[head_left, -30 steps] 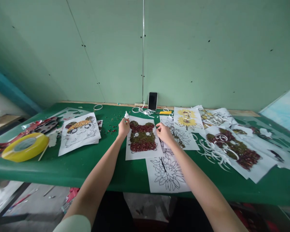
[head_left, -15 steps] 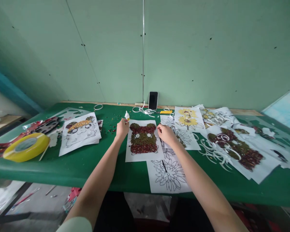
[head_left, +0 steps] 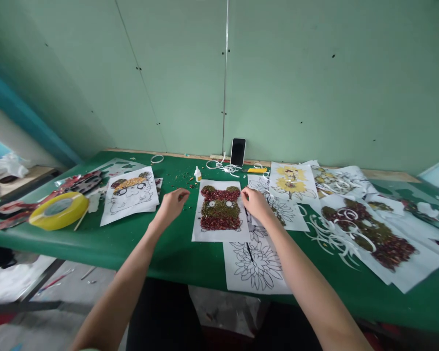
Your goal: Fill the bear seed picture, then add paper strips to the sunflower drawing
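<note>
In the middle of the table lies a sheet of paper (head_left: 221, 235) with an animal picture (head_left: 220, 209) filled with dark red and green bits. My right hand (head_left: 255, 202) is closed at its upper right edge, thumb and fingers pinching the paper. My left hand (head_left: 171, 207) hovers left of the sheet, apart from it; its fingers are bent, with a small gap to the thumb and nothing visible between them. A small white bottle with a yellow label (head_left: 198, 174) stands just beyond the sheet's upper left corner. Loose small bits (head_left: 185, 179) lie scattered near the bottle.
Flower line drawings (head_left: 256, 265) lie partly under the sheet. On the left are a yellow tape roll (head_left: 60, 210) and another animal drawing (head_left: 133, 197). White curled strips (head_left: 329, 234) and a filled picture (head_left: 380, 239) lie right. A phone (head_left: 238, 152) leans on the wall beside a yellow cutter (head_left: 257, 170).
My left hand has moved left, away from the sheet's upper left edge and the bottle. My right hand stays at the right edge. The view has turned slightly left.
</note>
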### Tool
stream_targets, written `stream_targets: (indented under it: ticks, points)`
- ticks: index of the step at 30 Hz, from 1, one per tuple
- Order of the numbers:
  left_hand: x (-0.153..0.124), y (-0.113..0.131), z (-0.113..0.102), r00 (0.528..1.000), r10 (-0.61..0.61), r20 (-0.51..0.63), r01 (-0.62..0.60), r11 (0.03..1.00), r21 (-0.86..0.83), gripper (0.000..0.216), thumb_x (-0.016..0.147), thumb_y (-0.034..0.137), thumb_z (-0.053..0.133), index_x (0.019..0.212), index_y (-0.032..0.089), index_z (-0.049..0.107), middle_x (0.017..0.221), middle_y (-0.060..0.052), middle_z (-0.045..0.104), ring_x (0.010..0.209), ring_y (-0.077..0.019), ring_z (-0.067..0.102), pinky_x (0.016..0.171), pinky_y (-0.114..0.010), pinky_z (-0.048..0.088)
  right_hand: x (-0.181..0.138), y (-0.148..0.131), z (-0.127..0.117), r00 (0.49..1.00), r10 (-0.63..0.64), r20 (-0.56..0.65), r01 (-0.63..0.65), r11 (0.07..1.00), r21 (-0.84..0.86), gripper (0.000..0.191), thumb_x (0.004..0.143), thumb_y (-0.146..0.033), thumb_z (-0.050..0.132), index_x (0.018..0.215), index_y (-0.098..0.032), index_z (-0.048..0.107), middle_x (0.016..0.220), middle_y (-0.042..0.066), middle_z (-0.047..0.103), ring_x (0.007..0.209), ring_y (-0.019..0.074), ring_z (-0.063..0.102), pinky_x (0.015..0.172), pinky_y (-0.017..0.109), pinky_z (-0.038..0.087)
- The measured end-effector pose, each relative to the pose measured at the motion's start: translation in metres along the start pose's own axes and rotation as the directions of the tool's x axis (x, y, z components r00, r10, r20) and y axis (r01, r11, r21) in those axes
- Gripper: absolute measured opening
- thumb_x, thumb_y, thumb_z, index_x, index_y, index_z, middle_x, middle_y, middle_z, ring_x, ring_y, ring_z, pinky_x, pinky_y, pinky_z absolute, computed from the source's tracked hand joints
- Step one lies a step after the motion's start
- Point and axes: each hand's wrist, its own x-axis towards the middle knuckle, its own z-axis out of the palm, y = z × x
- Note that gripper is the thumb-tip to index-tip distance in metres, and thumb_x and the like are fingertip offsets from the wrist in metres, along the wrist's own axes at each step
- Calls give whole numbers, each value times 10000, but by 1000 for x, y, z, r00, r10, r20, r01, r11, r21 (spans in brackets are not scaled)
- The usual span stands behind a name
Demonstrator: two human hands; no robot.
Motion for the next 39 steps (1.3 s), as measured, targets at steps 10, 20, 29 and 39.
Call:
stream_targets:
  ticks: [10,20,29,39]
  points:
    - [1,-67,-16,981,-161,-104,170,981,90,173,885,291,706,1000,223,816,1022,-99,842,984,-299,777,941,-373,584,1,4,6,1000,-14,3,14,1000,-3,162,1033,-206,531,965,-223,677,841,53,719,673,189,593,640,289,352]
    - [21,-64,11,991,-46,-129,71,978,198,211,936,350,690,1054,210,796,1126,-131,796,1072,-310,739,1008,-396,576,2,4,6,1000,-7,-4,7,1000,8,170,1026,-193,537,952,-223,687,822,43,717,668,183,589,640,280,345]
    - [25,-64,13,996,-30,-79,52,958,282,174,1012,308,588,1005,212,732,1130,-125,741,1023,-277,729,910,-350,568,2,0,4,1000,-2,8,2,1000,4,168,1037,-201,534,942,-225,670,782,34,698,627,175,570,610,284,327]
    - [15,-50,23,981,81,-173,-21,946,325,262,1047,294,480,1220,186,645,1207,-184,703,1181,-354,659,1018,-461,550,0,-5,6,997,-82,-1,82,996,21,142,1053,-313,572,1076,-234,688,1045,98,706,1007,272,662,869,384,524]
